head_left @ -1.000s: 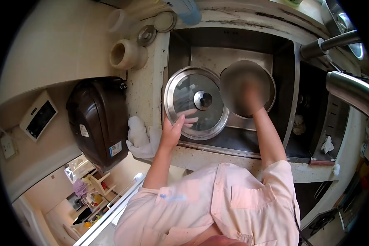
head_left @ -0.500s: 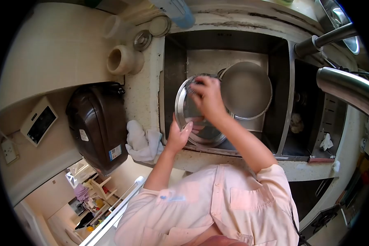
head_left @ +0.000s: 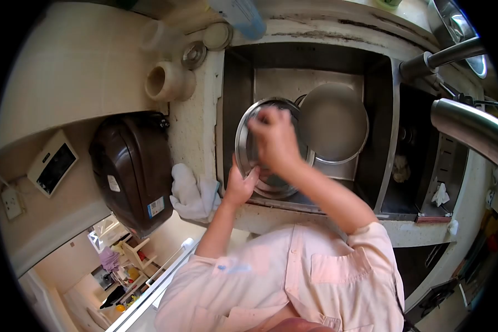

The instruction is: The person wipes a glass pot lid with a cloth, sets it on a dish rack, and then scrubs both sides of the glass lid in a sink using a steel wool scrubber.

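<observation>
A round, shiny steel pan (head_left: 242, 130), shallow or lid-like, is tilted over the left half of the sink. My left hand (head_left: 241, 184) grips its lower left rim, thumb on the near side. Over its inner face is my right hand (head_left: 274, 138), smeared by motion. The right fingers are bent around a dark grey, wiry-looking scrubber, mostly hidden under them. Beside it, to the right, a round metal pot (head_left: 335, 123) with a greyish, hazy top stands in the sink basin (head_left: 293, 77).
At right, a metal faucet (head_left: 465, 122) reaches over the narrower second basin (head_left: 412, 193). A white cloth (head_left: 191, 191) lies on the left counter beside a brown appliance (head_left: 130, 171). A beige jar (head_left: 169, 81) and small lids (head_left: 193, 55) stand at the back left.
My right hand has shifted slightly left and down across the pan's inner face. My left hand keeps its grip on the rim. The view has shifted slightly.
</observation>
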Tool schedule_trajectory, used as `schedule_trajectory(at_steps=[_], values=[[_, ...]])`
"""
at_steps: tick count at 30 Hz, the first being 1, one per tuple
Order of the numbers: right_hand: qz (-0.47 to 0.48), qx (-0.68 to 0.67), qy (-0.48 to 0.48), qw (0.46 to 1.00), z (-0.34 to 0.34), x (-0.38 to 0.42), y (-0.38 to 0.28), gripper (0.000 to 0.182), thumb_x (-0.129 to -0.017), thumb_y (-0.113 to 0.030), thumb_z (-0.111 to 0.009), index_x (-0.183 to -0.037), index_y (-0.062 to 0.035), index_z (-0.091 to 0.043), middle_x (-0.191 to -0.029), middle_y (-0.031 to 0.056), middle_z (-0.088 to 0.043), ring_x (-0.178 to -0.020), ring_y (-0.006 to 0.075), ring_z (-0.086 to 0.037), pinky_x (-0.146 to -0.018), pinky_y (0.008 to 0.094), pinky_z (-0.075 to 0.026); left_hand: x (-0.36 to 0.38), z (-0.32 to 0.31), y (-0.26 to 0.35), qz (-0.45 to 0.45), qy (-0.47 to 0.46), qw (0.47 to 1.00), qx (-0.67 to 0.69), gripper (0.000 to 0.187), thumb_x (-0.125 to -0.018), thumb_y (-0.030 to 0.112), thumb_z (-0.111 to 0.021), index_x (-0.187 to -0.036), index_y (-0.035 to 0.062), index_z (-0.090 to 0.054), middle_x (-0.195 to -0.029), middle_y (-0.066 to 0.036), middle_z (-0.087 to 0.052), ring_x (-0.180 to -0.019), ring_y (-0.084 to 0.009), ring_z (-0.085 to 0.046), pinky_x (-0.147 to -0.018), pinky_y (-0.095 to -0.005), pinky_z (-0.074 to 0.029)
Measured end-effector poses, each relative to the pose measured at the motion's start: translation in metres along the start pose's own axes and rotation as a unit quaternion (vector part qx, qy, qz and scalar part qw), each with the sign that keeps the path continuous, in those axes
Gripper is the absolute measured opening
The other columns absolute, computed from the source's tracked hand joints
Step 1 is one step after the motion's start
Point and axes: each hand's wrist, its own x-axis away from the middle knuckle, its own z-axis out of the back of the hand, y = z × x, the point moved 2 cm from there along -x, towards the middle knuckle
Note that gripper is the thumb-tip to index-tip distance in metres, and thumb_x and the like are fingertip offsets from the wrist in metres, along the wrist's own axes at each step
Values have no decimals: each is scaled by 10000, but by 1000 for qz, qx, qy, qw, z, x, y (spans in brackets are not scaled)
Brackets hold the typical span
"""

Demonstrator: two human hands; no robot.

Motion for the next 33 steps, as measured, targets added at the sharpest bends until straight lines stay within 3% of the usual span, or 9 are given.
schedule_trajectory(at_steps=[3, 4, 6, 13, 15, 21, 25, 28, 33], values=[[82, 3, -21, 996, 6, 7, -14, 297, -656, 2, -592, -920, -100, -684, -989, 97, -548, -908, 321, -494, -734, 377, -460, -4, 12, -7, -160, 12, 965, -210, 428, -896, -18, -423, -1284, 20, -247, -1049, -136, -581, -871, -230, -641, -691, -293, -522], [41, 37, -2, 998, 7, -4, 0, 288, -663, -7, -590, -917, -102, -687, -996, 98, -550, -912, 320, -494, -735, 376, -462, 2, 6, -3, 30, -3, 998, 64, 430, -897, -3, -438, -1286, 25, -258, -1058, -130, -574, -857, -217, -639, -668, -294, -523], [-44, 81, -5, 996, -1, -16, 19, 270, -669, -23, -589, -903, -106, -696, -1016, 100, -555, -923, 309, -496, -726, 377, -466, 3, -1, 5, 40, 3, 997, 70, 418, -895, 1, -448, -1277, 23, -279, -1076, -130, -561, -862, -211, -631, -676, -300, -524], [117, 89, -77, 986, 5, 2, -9, 301, -647, -94, -613, -941, -92, -680, -1013, 88, -550, -954, 267, -487, -717, 378, -422, -4, 10, -16, -33, 36, 999, -18, 504, -892, 17, -428, -1347, 41, -213, -1027, -137, -601, -836, -218, -639, -712, -294, -504], [91, 224, -39, 969, 4, -18, 22, 255, -646, -111, -628, -896, -100, -682, -965, 75, -546, -913, 262, -489, -692, 378, -405, 2, 2, 4, 81, -20, 994, 73, 550, -892, 17, -408, -1382, 58, -162, -1078, -176, -593, -864, -247, -642, -713, -292, -501], [-259, 248, -111, 927, 17, -1, 146, 260, -687, -88, -610, -934, -97, -693, -1091, 131, -533, -1104, 360, -449, -884, 433, -441, 4, 13, -3, 80, 39, 991, 101, 597, -896, 56, -414, -1407, 78, -107, -1121, -234, -578, -895, -280, -646, -699, -272, -495], [-147, 344, -230, 899, 5, 54, 220, 211, -702, -103, -599, -889, -55, -684, -1143, 152, -524, -1084, 379, -475, -889, 439, -434, -1, 17, 3, 91, 35, 986, 136, 627, -890, 58, -437, -1413, 80, -91, -1127, -228, -579, -904, -269, -644, -708, -265, -490], [-342, 155, -232, 897, 18, 34, 211, 243, -724, -114, -589, -946, -96, -684, -1133, 129, -544, -1117, 347, -455, -922, 430, -401, -6, 16, 3, 96, 23, 982, 160, 668, -870, 43, -466, -1416, 79, -83, -1129, -222, -579, -908, -262, -641, -721, -271, -492], [13, -44, -94, 994, 47, 4, 47, 293, -674, -36, -632, -954, -112, -674, -1075, 98, -562, -1012, 310, -474, -878, 386, -420, -12, 13, -2, 119, -3, 977, 176, 625, -800, 17, -559, -1354, 82, -277, -1111, -187, -584, -911, -267, -632, -743, -300, -500]])
